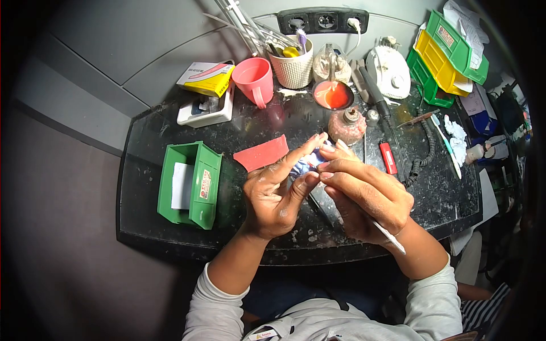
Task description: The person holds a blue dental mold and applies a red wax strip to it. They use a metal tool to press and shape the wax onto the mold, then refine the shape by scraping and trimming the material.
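Note:
My left hand (pixel 276 199) is closed at the fingertips on a small blue-and-white piece (pixel 307 163), largely covered by the fingers of both hands. A bit of red shows on the piece. In my right hand (pixel 369 196) is a slim tool (pixel 390 236), its pale end sticking out below the palm. Its working tip is hidden among the fingers, which meet at the piece. Just beyond my left hand lies a pink wax sheet (pixel 261 153). Behind my fingers stands a round glass burner bottle (pixel 347 126), and a red lighter (pixel 388 158) lies right of my right hand.
A green bin (pixel 205 187) stands at left. Along the back are a pink mug (pixel 253 79), a woven tool pot (pixel 293 63), a pan of red wax (pixel 333 94) and a white device (pixel 389 71). A toothbrush (pixel 446 146) lies at right near stacked bins (pixel 443 54).

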`<state>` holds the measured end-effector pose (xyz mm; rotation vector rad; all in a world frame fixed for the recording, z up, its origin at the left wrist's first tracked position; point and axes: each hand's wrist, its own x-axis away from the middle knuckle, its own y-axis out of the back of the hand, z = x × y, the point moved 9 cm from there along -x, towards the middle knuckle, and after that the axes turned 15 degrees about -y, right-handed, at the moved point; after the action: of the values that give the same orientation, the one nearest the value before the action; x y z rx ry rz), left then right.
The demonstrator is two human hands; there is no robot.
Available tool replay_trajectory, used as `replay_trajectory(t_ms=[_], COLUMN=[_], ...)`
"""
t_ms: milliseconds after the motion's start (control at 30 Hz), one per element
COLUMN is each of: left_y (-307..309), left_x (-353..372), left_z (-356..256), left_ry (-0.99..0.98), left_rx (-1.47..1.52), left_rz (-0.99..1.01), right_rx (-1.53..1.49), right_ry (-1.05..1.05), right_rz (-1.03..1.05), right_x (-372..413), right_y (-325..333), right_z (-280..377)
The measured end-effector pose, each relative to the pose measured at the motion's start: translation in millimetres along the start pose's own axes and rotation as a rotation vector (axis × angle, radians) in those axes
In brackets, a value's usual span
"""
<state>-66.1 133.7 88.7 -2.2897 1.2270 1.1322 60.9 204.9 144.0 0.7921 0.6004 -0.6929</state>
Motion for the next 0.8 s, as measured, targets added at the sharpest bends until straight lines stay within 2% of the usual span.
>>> replay_trajectory(t_ms=[367,800], left_y=[2.4,0.5], left_x=[3.0,2.9], left_z=[3.4,4.7], left_ry=[0.097,0.103], left_rx=[0.108,0.190], left_rz=[-0.041,-0.060], right_rx=[0.002,-0.021], right_ry=[0.020,-0.040], right_rz=[-0.008,0.030], right_x=[-1.5,1.3], right_y=[1.6,0.1], right_z=[1.7,-0.6])
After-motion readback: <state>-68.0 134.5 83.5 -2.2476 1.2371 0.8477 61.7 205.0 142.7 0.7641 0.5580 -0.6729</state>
